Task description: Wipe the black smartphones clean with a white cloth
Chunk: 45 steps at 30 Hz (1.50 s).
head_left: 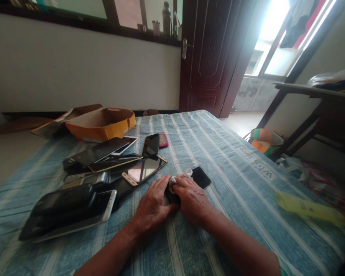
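Observation:
My left hand (153, 202) is closed round the near edge of a dark, flat object (173, 198) that looks like a phone, mostly covered by my fingers. Against its top my right hand (192, 196) presses a crumpled white tissue (187, 173). Just beyond the right fingers lies a flat black phone (201, 177); whether it joins the object under my hands is hidden. Left of my hands, a gold-framed phone (145, 168) lies face up beside a pile of dark phones (99, 153). A white-edged phone (107, 207) lies nearer, partly under a black, rounded object (66, 199).
An open orange cardboard box (103, 128) stands at the bed's far left. Near it are a propped dark phone (151, 145) and a small red item (163, 140). A yellow packet (307, 207) lies right on the striped blue sheet (232, 230). Beyond is a dark door (209, 57).

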### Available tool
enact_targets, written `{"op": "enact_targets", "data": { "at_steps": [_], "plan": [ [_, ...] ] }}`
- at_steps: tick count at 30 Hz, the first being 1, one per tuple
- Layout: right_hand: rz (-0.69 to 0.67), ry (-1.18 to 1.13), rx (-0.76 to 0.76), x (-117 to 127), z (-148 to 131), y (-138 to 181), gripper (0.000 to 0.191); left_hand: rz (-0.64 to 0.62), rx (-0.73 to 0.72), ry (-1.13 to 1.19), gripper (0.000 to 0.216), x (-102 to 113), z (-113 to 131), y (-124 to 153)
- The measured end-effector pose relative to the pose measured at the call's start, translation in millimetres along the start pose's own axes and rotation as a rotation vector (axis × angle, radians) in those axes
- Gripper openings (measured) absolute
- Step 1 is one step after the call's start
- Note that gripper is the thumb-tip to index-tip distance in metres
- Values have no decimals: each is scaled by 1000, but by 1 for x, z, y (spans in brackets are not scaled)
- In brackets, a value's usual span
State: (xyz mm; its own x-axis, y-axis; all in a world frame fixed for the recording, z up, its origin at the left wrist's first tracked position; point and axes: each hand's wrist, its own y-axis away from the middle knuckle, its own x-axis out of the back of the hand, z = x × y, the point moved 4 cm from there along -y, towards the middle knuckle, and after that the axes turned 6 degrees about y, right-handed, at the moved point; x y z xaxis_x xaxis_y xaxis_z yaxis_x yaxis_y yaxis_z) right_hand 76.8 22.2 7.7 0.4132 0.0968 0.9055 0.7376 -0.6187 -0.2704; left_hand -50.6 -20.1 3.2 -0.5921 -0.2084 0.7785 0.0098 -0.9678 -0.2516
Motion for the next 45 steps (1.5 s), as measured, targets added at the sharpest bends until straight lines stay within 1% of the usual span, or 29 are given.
{"op": "enact_targets", "data": {
  "at_steps": [4, 8, 11, 12, 14, 19, 22, 25, 29, 31, 33, 35, 37, 39, 43, 45],
  "plan": [
    [52, 35, -145, 6, 25, -1, 38, 21, -25, -37, 70, 1, 4, -1],
    [87, 74, -313, 14, 51, -2, 40, 35, -16, -59, 71, -1, 7, -3],
    [97, 86, -382, 17, 60, -1, 41, 37, -2, -62, 72, -2, 6, -4],
    [101, 87, -383, 16, 59, -1, 41, 38, 0, -61, 72, -2, 6, -4],
    [101, 84, -337, 13, 50, 0, 42, 48, -5, -57, 72, -3, 4, -4],
    [63, 0, -58, 0, 7, 4, 37, 92, -24, -45, 63, -3, 2, -4],
    [53, -50, 43, -3, -6, 6, 39, 104, -26, -56, 60, -5, 2, -5],
    [61, -45, 0, -1, 3, 5, 41, 102, -13, -68, 63, -6, 2, -6],
    [108, 19, -186, 8, 35, 2, 43, 79, -7, -81, 71, -6, 3, -7],
    [131, 57, -285, 12, 51, 2, 45, 84, -6, -81, 72, -5, 4, -7],
    [143, 87, -348, 15, 62, 2, 47, 94, -6, -79, 72, -5, 4, -6],
    [155, 111, -372, 15, 65, 4, 47, 106, -6, -71, 71, -4, 4, -6],
    [168, 126, -357, 12, 60, 6, 47, 111, -12, -60, 70, -4, 4, -5],
    [167, 130, -314, 8, 47, 7, 47, 112, -16, -55, 68, -4, 4, -5],
    [105, 84, -188, -2, 15, 10, 43, 113, -16, -66, 66, -6, 1, -5],
    [78, 51, -135, -4, 4, 10, 41, 125, -25, -73, 63, -7, 0, -4]
  ]
}}
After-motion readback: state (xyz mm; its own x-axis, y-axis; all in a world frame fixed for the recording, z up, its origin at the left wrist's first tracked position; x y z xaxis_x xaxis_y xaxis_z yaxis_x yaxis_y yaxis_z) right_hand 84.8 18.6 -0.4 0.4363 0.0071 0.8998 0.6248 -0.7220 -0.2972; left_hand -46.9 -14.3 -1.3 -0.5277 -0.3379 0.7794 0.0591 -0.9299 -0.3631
